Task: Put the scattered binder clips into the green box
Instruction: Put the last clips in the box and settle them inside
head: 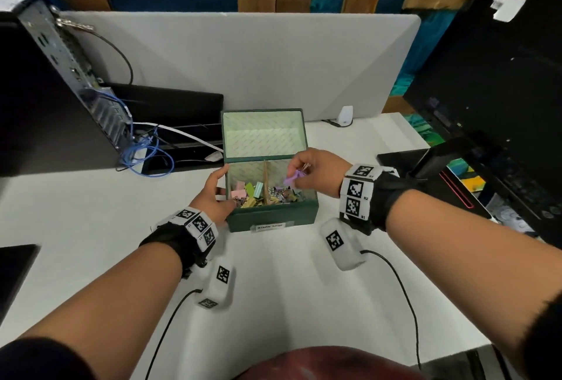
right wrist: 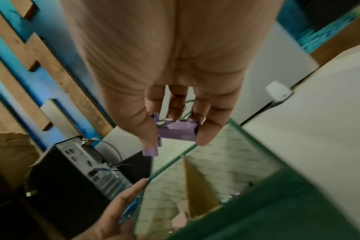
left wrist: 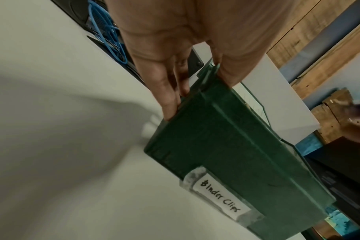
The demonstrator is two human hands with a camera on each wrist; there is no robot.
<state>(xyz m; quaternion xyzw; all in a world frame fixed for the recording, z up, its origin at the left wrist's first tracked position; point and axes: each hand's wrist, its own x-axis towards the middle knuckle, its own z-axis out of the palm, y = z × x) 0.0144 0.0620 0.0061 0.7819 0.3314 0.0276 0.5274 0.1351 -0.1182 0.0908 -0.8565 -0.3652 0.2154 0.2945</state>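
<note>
While head view blurs it | label point(left wrist: 220, 199) reads "Binder Clips"

Both forearms are reaching forward. The left hand point(head: 214, 194) is gripping with thumb opposite fingers (fingers fairly straight), while the right hand point(head: 316, 171) is pinching, fingertips point(right wrist: 203, 138) pointing downward.

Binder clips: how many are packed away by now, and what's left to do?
Mostly done, it seems: the green box stands open with many clips in both compartments. In hand: the right hand pinches purple clips above the right compartment, while the left hand steadies the box. None show loose on the desk.
</note>
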